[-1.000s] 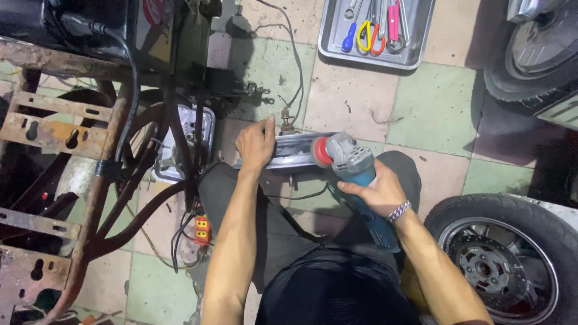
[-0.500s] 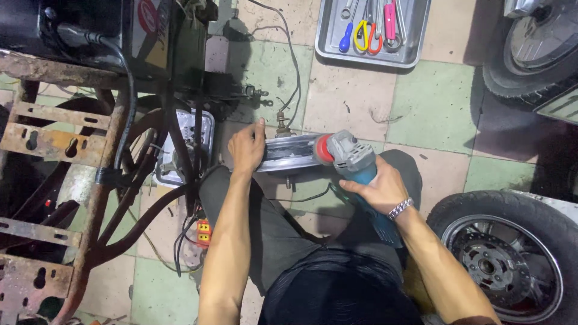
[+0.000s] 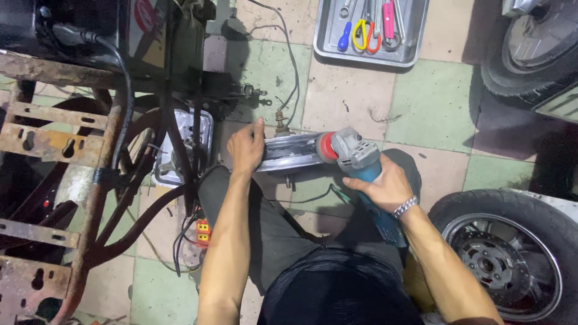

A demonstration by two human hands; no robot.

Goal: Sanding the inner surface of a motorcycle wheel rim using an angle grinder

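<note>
Left hand (image 3: 245,149): closed over the left end of 1 shiny metal part (image 3: 290,154), fingers wrapped on top, pinning it down. Part lies approx. horizontal at frame centre, on the tiled floor (image 3: 355,102) just ahead of the person's knees.

Right hand (image 3: 383,188): gripping the blue body of 1 angle grinder (image 3: 356,157). Grinder head w/ red disc (image 3: 327,146) sits at the right end of the metal part; contact appears made, exact edge can't be told. 1 metal bracelet (image 3: 405,206) on the right wrist.

Surroundings, clock refs from the metal part:
- 1 o'clock: 1 steel tray (image 3: 335,55) w/ hand tools; blue, yellow and pink handles visible, total qty can't be told.
- 2 o'clock: 1 tyre (image 3: 525,78), part in frame.
- 4 o'clock: 1 wheel (image 3: 503,265) w/ spokes and brake disc, near the right forearm.
- 9 o'clock: 1 rusty frame (image 3: 60,138) w/ black cables, 1 chrome-edged lamp unit (image 3: 185,144) within it.
- 7 o'clock: 1 orange connector block (image 3: 203,232) on the floor.
- 12 o'clock: 1 thin wire (image 3: 294,72) running up the tiles.
</note>
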